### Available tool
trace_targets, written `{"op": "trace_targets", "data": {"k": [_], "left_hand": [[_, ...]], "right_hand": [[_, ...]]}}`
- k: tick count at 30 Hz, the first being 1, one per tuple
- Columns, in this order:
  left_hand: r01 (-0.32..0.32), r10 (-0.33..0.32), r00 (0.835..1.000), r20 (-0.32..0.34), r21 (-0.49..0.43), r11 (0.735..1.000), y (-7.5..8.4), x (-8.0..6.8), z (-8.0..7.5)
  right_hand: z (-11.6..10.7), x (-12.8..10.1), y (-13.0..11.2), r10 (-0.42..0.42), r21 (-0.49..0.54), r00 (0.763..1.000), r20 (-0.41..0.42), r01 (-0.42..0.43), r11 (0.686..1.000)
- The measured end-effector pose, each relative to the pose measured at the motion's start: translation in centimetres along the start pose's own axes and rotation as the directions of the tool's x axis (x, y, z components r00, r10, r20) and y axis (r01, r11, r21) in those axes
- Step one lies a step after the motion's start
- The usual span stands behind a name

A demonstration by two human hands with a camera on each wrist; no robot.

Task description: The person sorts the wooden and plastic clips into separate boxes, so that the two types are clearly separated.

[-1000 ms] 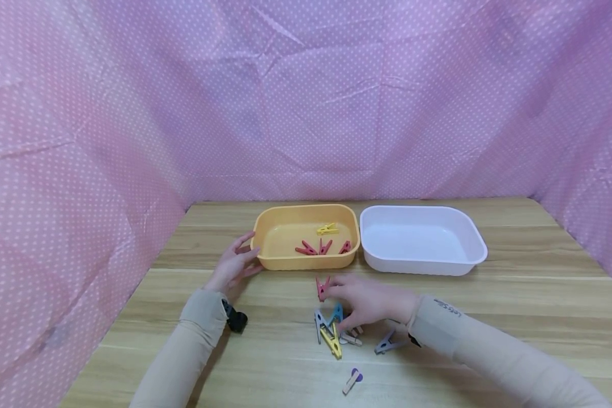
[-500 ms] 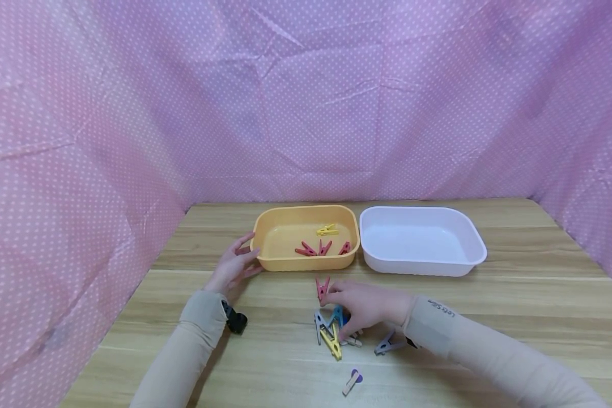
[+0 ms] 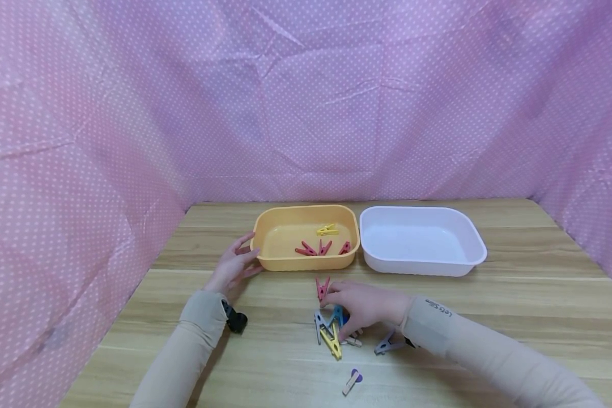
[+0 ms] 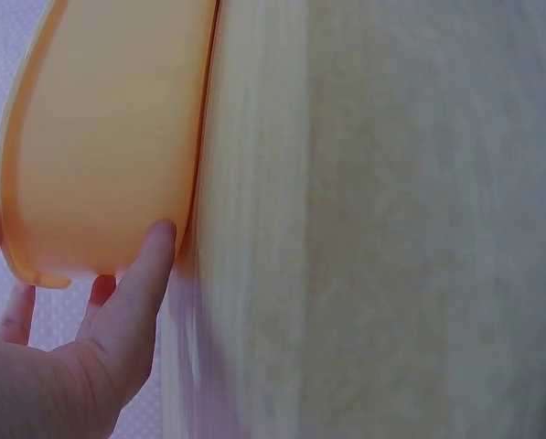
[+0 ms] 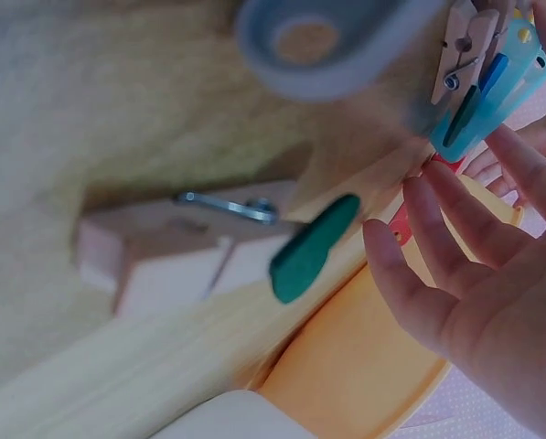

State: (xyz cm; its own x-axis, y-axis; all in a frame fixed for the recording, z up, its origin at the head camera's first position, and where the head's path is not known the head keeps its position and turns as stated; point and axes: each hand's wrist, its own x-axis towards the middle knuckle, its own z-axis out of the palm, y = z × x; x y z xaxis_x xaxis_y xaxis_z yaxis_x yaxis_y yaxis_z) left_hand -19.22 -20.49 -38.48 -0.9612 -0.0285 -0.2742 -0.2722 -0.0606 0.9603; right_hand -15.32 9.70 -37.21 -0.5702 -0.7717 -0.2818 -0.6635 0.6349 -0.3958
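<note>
My left hand (image 3: 233,266) rests against the left end of a yellow tub (image 3: 306,264), fingers spread at its rim and wall; in the left wrist view a finger (image 4: 135,297) lies along the wall. My right hand (image 3: 364,306) reaches over a small pile of clothespins, thumb apart from the other fingers. Its fingertips are beside a red clothespin (image 3: 322,289), and its thumb is by a yellow clothespin (image 3: 331,343). A blue clothespin (image 3: 338,314) lies partly under the hand. The right wrist view shows loosely bent fingers close to a teal clothespin (image 5: 501,87).
A white tub (image 3: 423,266) stands right of the yellow one. Several red clothespins and one yellow clothespin (image 3: 327,229) lie inside the yellow tub. A grey clothespin (image 3: 387,343) is under the right wrist, and a wooden clothespin with a purple disc (image 3: 352,383) lies nearer.
My right hand has shifted slightly nearer over the pile, then stays almost still. My left hand stays at the yellow tub.
</note>
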Motion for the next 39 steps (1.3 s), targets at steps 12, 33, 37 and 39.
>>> {"op": "trace_targets", "data": {"k": [12, 33, 37, 39], "left_hand": [[0.001, -0.001, 1.0, 0.014, 0.004, 1.0, -0.1, -0.1, 0.0], [0.01, -0.01, 1.0, 0.006, 0.007, 1.0, 0.1, -0.1, 0.0], [0.013, -0.013, 1.0, 0.005, 0.005, 1.0, 0.1, -0.1, 0.0], [0.011, -0.011, 1.0, 0.01, 0.004, 1.0, 0.1, -0.1, 0.0]], "right_hand": [[0.1, 0.4, 0.1, -0.03, 0.01, 1.0, 0.009, 0.03, 1.0], [0.0, 0.4, 0.8, -0.092, 0.06, 0.995, -0.041, 0.094, 0.994], [-0.3, 0.3, 1.0, -0.11, 0.069, 0.992, -0.068, 0.114, 0.991], [-0.5, 0.3, 1.1, -0.119, 0.065, 0.989, -0.083, 0.125, 0.99]]}}
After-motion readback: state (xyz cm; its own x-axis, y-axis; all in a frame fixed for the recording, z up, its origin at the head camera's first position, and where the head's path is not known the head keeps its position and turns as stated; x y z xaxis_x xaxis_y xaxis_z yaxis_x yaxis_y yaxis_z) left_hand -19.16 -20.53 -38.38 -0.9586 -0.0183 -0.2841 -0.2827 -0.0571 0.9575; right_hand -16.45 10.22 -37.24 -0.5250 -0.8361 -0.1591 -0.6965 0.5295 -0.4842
